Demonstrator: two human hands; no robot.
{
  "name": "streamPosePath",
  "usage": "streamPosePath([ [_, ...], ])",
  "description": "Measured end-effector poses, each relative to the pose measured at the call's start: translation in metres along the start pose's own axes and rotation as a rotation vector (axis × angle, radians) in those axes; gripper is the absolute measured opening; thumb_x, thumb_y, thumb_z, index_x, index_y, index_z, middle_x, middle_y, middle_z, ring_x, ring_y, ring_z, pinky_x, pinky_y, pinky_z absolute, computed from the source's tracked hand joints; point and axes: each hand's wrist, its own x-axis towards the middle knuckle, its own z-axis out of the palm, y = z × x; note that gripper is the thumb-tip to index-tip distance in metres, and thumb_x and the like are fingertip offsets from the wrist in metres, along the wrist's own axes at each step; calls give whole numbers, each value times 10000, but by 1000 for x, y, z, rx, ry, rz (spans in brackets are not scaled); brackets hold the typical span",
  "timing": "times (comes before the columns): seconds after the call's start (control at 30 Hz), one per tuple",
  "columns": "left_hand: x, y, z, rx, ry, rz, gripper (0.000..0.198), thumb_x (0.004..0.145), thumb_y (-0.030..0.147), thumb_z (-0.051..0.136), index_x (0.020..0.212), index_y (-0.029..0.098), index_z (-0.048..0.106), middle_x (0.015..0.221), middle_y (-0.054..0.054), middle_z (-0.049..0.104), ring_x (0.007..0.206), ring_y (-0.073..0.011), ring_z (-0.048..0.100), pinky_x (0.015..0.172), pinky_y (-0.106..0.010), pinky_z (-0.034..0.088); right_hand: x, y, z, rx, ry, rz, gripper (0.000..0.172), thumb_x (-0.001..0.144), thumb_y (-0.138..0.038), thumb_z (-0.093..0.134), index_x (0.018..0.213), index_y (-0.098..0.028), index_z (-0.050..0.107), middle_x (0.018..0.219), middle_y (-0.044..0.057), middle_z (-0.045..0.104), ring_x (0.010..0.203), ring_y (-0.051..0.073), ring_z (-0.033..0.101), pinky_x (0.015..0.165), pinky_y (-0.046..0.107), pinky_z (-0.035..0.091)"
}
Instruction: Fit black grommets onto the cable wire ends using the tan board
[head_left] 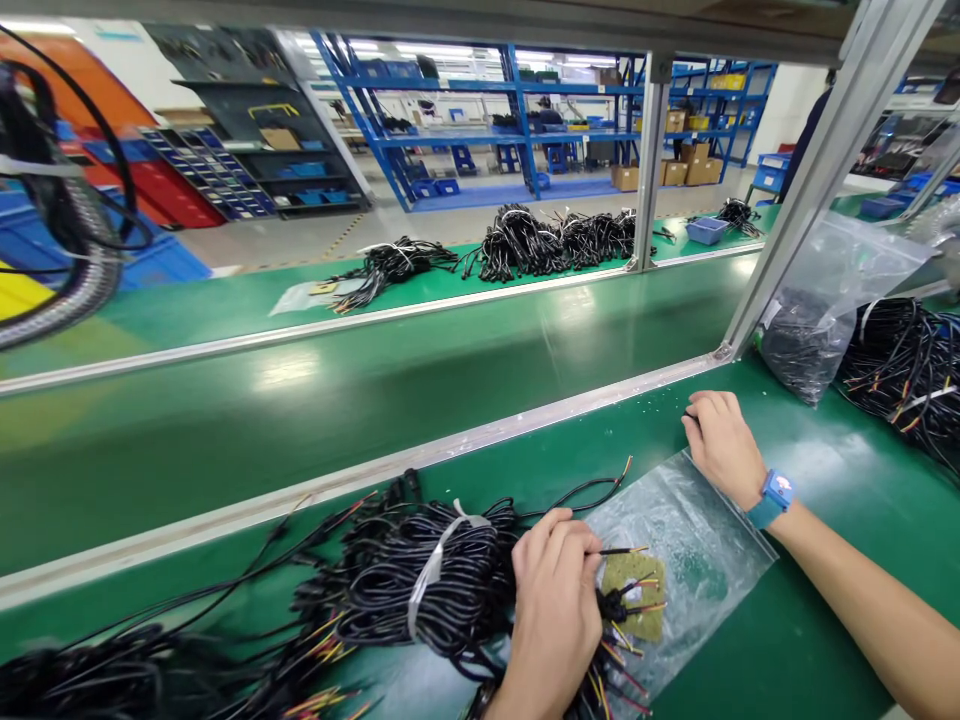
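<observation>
My left hand [555, 600] is closed on a thin black cable [619, 551] whose bare wire end sticks out past the fingertips. Beside that hand lies a coiled bundle of black cables [431, 580], bound with a white tie. More cable ends with red, yellow and black wires spread below the fingers, over a yellowish sponge pad [643, 600] on a clear plastic bag [709, 560]. Above the bag's upper edge, my right hand [724, 445] has its fingers pinched together. A small dark bit shows at its fingertips, too small to name. A blue wrist strap [772, 498] circles the right wrist.
A clear bag of small black parts [806, 345] and another cable bundle [900, 355] sit at right. A metal post [795, 190] rises near the right hand. Across the green conveyor belt [375, 370] lie more cable heaps [525, 243]. A person [810, 135] stands behind the post.
</observation>
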Motion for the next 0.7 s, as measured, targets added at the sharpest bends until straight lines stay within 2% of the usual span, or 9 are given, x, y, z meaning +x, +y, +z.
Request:
streamPosePath([
  [0.1, 1, 3, -6, 4, -68, 55, 183, 956, 82, 417, 903, 200, 546, 852, -36, 619, 893, -235, 562, 896, -436, 342, -3, -15, -5, 192, -13, -112, 91, 1014, -148, 456, 1012, -198, 532, 1091, 133, 625, 1022, 284, 576, 886, 451, 506],
  [0.2, 1, 6, -8, 29, -120, 63, 185, 912, 69, 420, 824, 199, 517, 782, -23, 584, 755, -206, 516, 841, -419, 348, -8, -32, -9, 293, -69, -179, 101, 1014, -149, 453, 1032, -206, 534, 1020, 105, 641, 940, 257, 594, 821, 419, 513],
  [0.3, 2, 6, -9, 79, -155, 60, 185, 896, 76, 422, 784, 198, 504, 766, -31, 568, 749, -213, 493, 833, -423, 346, -12, -45, -13, 337, -125, -252, 137, 1013, -132, 445, 1071, -192, 554, 982, 97, 637, 926, 254, 572, 805, 408, 505],
  [0.47, 3, 3, -11, 77, -265, 17, 170, 939, 117, 445, 814, 196, 530, 800, -28, 585, 769, -218, 502, 832, -420, 343, -19, -60, -17, 402, -230, -318, 171, 1066, -194, 440, 1180, -168, 566, 1045, 110, 638, 959, 251, 549, 827, 404, 495],
  [0.7, 4, -2, -14, 12, -283, -5, 252, 951, 90, 420, 759, 200, 541, 743, -21, 598, 714, -196, 515, 767, -372, 356, -28, -66, -15, 432, -304, -405, 255, 1102, -343, 410, 1086, -173, 600, 914, 80, 632, 826, 225, 532, 714, 351, 447],
])
